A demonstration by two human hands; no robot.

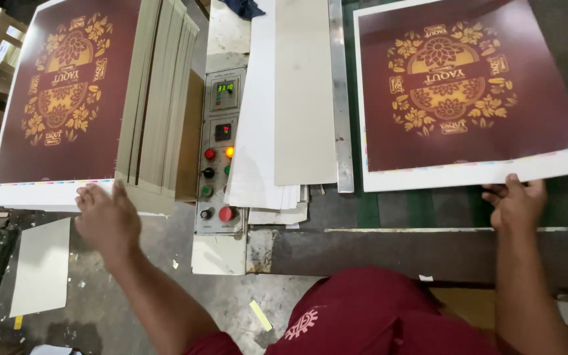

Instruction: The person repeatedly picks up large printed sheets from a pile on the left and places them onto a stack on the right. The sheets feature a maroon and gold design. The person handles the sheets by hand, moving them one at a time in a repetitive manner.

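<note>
My right hand [515, 201] grips the near white edge of a large printed sheet [468, 98], maroon with a gold floral pattern, held over the green machine bed [369, 210]. My left hand [105, 220] rests on the near edge of a stack of like printed sheets [60, 98] at the left, fingers spread over the white margin. A pile of grey boards [159, 98] leans beside that stack.
A control panel [220, 151] with lit displays and red, green and black buttons stands between the two sides. Plain white and grey boards [290, 98] lie next to it, along a metal rail [340, 98]. A loose grey board [41, 263] lies on the floor at the left.
</note>
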